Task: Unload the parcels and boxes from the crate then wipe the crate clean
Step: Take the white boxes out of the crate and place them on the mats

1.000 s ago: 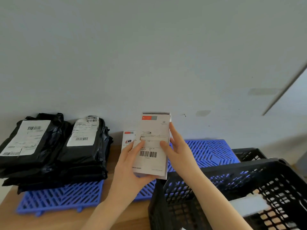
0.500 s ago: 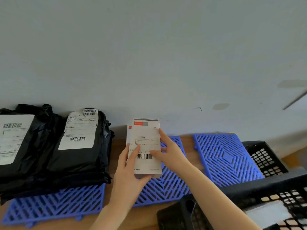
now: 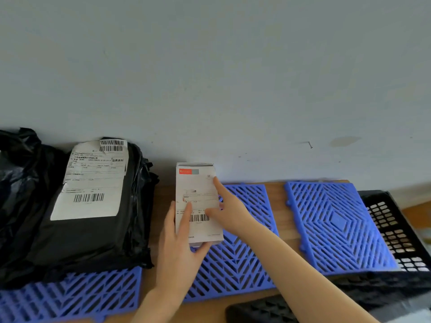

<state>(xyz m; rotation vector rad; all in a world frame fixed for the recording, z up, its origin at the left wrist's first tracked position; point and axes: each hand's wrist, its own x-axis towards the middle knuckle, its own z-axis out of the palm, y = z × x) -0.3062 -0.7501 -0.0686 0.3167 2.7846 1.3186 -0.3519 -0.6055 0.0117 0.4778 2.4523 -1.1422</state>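
1. Fingers [image 3: 186, 214] of the left hand [image 3: 179, 250] lie up the white box [image 3: 198, 185]'s left edge, thumb hooked under it; the right hand [image 3: 231, 215] pinches the right edge.
2. The box label has a red logo strip, a barcode and print too blurred to read; the black parcel [image 3: 93, 238]'s label shows barcodes and illegible Chinese print.
3. A second ago the box was held higher, beside the crate [image 3: 396, 231]; now it is lower, over the middle blue mat [image 3: 235, 266] on the desk [image 3: 277, 192].
4. The crate is cut off at right; whether the box touches the mat cannot be told.
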